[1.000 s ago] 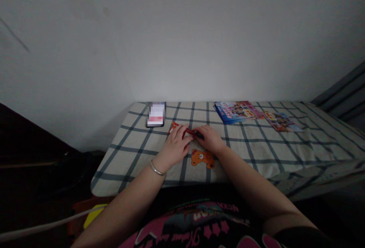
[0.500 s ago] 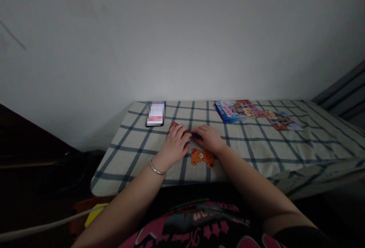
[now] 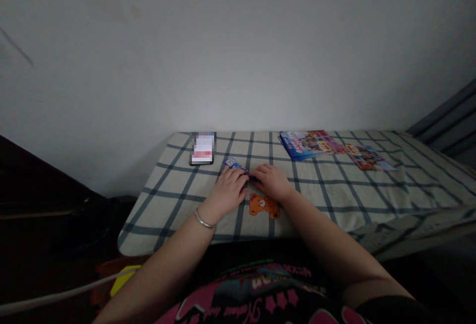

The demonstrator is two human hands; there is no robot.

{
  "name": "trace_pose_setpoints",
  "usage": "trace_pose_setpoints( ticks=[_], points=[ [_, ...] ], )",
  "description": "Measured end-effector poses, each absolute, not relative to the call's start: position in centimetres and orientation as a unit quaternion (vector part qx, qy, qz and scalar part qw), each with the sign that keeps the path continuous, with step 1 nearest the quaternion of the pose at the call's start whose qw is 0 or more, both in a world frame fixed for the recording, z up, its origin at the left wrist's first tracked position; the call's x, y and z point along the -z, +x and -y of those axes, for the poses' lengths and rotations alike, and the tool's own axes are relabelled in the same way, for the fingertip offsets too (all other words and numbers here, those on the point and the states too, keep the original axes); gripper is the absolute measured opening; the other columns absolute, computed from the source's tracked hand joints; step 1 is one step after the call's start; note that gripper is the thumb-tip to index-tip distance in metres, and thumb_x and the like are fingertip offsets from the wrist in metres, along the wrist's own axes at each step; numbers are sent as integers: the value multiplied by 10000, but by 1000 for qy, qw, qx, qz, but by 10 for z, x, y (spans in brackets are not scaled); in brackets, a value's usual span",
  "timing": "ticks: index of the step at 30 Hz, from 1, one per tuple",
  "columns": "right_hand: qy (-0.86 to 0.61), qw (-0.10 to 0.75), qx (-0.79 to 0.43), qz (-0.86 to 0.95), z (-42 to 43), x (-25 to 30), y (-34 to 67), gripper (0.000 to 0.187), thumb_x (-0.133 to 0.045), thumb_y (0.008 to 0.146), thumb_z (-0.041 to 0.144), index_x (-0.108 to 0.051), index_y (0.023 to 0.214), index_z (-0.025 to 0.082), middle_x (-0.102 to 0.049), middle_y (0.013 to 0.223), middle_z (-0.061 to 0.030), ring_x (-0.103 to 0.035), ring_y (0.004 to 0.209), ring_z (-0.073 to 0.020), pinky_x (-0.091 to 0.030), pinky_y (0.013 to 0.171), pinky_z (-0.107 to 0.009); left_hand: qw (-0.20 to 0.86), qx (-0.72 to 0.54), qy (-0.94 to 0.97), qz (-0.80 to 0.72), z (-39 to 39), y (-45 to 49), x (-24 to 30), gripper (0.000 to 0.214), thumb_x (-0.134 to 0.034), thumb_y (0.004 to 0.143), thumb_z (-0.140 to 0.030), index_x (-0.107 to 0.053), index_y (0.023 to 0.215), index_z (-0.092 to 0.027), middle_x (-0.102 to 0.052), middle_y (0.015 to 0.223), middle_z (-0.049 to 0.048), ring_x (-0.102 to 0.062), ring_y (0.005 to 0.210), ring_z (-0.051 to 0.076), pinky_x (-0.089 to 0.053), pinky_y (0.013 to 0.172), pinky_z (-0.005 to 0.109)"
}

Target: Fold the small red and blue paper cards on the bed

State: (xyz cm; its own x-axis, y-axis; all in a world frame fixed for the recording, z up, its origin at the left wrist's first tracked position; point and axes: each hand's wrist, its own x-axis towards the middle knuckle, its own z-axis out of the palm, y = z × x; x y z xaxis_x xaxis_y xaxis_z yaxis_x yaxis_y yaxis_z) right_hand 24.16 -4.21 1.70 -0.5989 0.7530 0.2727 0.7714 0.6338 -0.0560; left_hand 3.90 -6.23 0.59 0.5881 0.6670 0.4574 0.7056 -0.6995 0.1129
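Observation:
My left hand (image 3: 227,191) and my right hand (image 3: 272,182) rest close together on a checked cloth (image 3: 334,190) over a low table. Between their fingertips they pinch a small flat packet (image 3: 235,164), which now shows a blue and white face. The packet's far end pokes out past the left fingers; the rest is hidden under both hands. A silver bangle (image 3: 203,220) circles my left wrist. An orange teddy bear print (image 3: 264,206) lies on the cloth just below the hands.
A phone (image 3: 203,149) with a lit screen lies at the cloth's far left, near the wall. Colourful booklets (image 3: 310,144) and a leaflet (image 3: 368,158) lie at the far right. The table's near edge drops to a dark floor with a yellow object (image 3: 124,278).
The packet showed a red face a second ago and now shows a blue one. Both hands have drawn slightly closer together over it.

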Motion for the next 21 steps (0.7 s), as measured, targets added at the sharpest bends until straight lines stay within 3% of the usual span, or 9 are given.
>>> trace_pose_setpoints(
  ticks=[21],
  points=[
    [-443, 134, 27, 886, 44, -18, 242, 179, -622, 883, 247, -668, 1053, 215, -654, 1028, -62, -555, 997, -213, -439, 869, -321, 12, 234, -897, 375, 59, 39, -7, 215, -551, 857, -180, -604, 1064, -197, -600, 1163, 87, -518, 1141, 260, -406, 1057, 493]
  ],
)
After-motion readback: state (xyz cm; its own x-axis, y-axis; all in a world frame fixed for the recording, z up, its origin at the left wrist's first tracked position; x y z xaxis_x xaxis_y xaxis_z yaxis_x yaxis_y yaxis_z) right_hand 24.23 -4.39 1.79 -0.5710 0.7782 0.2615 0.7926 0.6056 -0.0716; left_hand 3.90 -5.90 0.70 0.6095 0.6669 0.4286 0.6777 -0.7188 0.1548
